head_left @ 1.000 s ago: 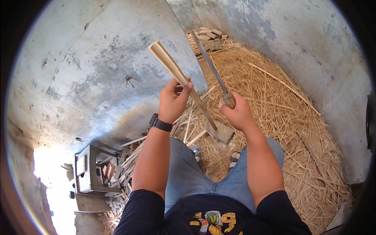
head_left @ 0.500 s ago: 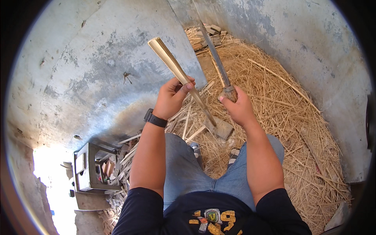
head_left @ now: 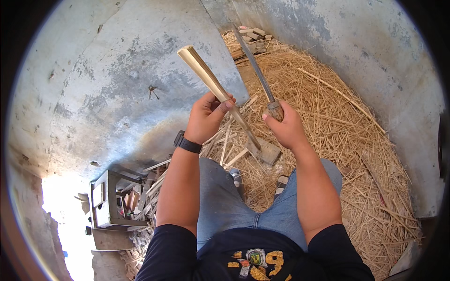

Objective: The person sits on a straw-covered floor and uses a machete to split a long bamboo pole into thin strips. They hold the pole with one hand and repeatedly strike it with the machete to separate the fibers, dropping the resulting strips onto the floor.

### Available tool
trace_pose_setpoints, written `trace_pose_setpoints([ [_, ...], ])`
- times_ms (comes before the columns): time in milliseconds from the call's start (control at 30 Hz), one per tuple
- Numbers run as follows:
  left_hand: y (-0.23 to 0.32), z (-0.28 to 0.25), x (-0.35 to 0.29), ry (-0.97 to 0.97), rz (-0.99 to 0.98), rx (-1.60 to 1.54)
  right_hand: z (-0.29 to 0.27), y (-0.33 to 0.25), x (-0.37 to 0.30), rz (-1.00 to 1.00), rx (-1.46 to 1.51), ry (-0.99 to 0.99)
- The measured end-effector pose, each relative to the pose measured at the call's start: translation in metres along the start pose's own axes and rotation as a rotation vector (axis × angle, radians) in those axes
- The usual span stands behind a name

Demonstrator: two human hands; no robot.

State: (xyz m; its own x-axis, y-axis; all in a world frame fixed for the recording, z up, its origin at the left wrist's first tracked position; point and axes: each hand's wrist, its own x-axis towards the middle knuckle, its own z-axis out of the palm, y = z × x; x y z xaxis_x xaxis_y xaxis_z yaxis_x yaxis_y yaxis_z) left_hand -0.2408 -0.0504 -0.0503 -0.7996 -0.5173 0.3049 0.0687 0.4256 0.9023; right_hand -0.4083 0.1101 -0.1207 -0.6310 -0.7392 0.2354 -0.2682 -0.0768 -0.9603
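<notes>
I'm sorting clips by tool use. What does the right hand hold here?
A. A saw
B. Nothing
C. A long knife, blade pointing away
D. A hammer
C: the right hand grips the handle of a long knife, its narrow blade running up and away over the straw, while the left hand holds a split cane.

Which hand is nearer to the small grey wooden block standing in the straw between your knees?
Right. The right hand, gripping the long knife, sits just above the small grey wooden block. The left hand, holding the pale split bamboo stick, is farther up and left of it.
</notes>
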Motion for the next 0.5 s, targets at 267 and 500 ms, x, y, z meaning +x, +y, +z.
trace_pose_setpoints([
  [267,-0.005,0.000,-0.001,0.077,-0.033,0.033,-0.003,-0.004,-0.002,0.001,-0.014,-0.011],
  [500,-0.003,-0.021,0.009,0.133,0.145,-0.003,-0.004,-0.006,-0.002,0.007,-0.070,-0.037],
])
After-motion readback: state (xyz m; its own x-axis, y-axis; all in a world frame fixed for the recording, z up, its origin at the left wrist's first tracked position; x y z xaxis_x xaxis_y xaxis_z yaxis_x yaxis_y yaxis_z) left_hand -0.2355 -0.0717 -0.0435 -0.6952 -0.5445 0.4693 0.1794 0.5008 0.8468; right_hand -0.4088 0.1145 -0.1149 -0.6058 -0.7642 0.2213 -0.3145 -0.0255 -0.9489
